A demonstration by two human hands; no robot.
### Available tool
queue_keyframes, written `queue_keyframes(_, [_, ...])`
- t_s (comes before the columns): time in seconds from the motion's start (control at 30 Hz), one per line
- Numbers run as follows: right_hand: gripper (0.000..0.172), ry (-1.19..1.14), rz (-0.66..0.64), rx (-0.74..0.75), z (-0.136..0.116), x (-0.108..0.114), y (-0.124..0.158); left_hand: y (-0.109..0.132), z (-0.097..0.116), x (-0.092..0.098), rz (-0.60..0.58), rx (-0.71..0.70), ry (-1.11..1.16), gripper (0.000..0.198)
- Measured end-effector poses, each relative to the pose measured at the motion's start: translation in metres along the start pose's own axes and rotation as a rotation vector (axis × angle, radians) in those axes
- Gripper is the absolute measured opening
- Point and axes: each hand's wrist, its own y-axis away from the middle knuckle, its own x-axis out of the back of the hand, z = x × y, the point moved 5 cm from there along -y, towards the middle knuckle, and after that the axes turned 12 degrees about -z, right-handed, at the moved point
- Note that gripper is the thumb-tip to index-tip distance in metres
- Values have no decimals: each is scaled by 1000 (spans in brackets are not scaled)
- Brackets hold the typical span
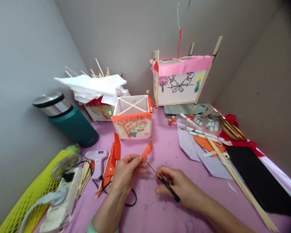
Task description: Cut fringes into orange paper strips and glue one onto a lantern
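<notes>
My left hand (126, 171) pinches a small fringed strip of orange paper (147, 149) above the pink table (160, 210). My right hand (181, 187) is closed round black-handled scissors (163, 181), whose thin blades point at the strip's lower end. Just behind stands a small square paper lantern (133, 118) with an orange fringe and a painted tree. More orange paper pieces (113, 158) lie to the left of my left hand.
A larger lantern (181, 81) with pink fringe hangs at the back on a red string. A glue gun (97, 160), a power strip (63, 197), yellow mesh (36, 191) and a teal bin (70, 121) crowd the left. Wooden sticks (237, 181), paper sheets, glue tubes and a black board (257, 178) fill the right.
</notes>
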Motion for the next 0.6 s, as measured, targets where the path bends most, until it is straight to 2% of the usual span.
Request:
queue_keyframes(0.27, [25,106,36,-7,0,0,0,-1,1,0,-18,-7,0,21])
queue_keyframes(0.47, [26,509,166,7,-1,4,0,0,1,0,-18,-20,-15,22])
queue_keyframes(0.6, [24,655,201,8,0,4,-1,0,1,0,-19,-27,-17,24])
